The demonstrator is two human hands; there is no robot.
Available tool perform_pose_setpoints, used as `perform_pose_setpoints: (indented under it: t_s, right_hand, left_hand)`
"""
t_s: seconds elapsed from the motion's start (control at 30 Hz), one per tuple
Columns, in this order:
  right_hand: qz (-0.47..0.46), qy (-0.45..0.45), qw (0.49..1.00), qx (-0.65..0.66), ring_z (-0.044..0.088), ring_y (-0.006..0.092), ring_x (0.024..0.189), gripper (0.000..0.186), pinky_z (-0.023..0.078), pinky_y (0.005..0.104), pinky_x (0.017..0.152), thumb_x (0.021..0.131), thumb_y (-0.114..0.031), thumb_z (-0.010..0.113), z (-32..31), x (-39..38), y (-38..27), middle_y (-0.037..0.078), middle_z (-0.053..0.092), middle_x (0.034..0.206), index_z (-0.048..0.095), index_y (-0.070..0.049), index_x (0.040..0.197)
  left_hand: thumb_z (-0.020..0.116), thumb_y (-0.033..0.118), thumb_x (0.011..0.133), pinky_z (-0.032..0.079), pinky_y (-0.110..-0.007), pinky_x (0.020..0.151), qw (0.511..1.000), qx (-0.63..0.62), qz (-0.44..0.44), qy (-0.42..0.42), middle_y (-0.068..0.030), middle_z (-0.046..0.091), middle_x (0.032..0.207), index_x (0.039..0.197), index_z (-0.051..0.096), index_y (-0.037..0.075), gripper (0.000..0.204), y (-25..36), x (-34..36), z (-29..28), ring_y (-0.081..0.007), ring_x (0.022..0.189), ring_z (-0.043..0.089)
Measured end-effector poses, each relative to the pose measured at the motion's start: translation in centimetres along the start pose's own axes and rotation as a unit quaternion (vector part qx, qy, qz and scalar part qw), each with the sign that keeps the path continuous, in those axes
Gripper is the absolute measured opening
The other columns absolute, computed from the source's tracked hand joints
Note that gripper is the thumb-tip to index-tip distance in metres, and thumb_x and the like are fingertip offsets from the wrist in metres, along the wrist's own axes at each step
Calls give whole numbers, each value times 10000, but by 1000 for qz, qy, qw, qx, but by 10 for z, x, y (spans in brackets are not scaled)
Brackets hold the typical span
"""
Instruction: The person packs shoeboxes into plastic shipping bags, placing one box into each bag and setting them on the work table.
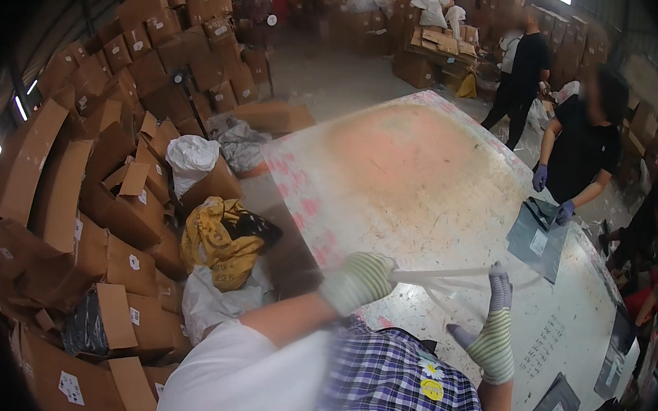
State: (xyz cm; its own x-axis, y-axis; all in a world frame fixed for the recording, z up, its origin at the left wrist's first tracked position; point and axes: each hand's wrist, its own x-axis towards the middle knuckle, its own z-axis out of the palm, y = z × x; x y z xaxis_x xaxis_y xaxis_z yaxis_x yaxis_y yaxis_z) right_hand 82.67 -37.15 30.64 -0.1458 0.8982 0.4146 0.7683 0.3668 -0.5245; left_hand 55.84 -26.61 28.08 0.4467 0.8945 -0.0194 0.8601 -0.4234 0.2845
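Observation:
My left hand (358, 281), in a green-and-white striped glove, is closed around one end of a thin, pale strip (443, 275) above the near part of the table. The strip looks like plastic strapping and is smeared by motion; several strands fan out to the right. My right hand (491, 338), in a matching glove with grey-purple fingertips, is raised with fingers stretched up and thumb apart. The strands reach its fingers, touching or passing just behind them; I cannot tell which. Below both hands lies the white, stained tabletop (452, 207).
Opened cardboard boxes (120, 259) crowd the left side, beside a yellow bag (222, 243) and white sacks (191, 160). Across the table, a person in purple gloves (566, 212) handles a grey mailing bag (539, 241). More grey bags (552, 408) lie near the right edge.

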Motion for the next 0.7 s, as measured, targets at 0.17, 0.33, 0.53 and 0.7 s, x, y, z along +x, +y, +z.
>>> perform_pose_setpoints:
  t_s: [0.17, 0.33, 0.53, 0.7]
  right_hand:
    - [-82, 5, 996, -19, 254, 417, 1503, 1164, 164, 546, 1234, 649, -420, 908, 14, 8, -38, 249, 311, 1587, 290, -23, 1552]
    - [150, -48, 935, 318, 422, 407, 1403, 1064, 275, 537, 1201, 693, -335, 916, 41, -9, -22, 231, 472, 1477, 337, 21, 1512]
    - [-257, 113, 938, -205, 469, 370, 1346, 628, 287, 567, 1169, 810, -342, 818, 61, -8, -28, 173, 540, 1399, 572, -31, 1297]
    - [-130, -63, 988, 48, 464, 390, 1368, 972, 204, 566, 1205, 686, -401, 872, 106, 33, -45, 188, 506, 1443, 415, -33, 1462]
  left_hand:
    - [639, 257, 795, 556, -463, 681, 979, -16, 201, -17, -184, 710, 778, 884, 709, 54, 232, 45, 6, -3, -347, 747, 712]
    - [581, 268, 859, 550, -473, 692, 954, -131, 239, 123, -190, 693, 758, 858, 705, 52, 249, 50, 1, -14, -373, 730, 694]
    - [622, 337, 846, 562, -464, 739, 998, 43, -39, 9, -217, 715, 824, 864, 727, 30, 325, -29, 27, 4, -374, 785, 706]
    - [657, 248, 860, 545, -424, 651, 974, -116, 193, -10, -174, 703, 835, 819, 717, 46, 215, -6, -45, -18, -334, 722, 677]
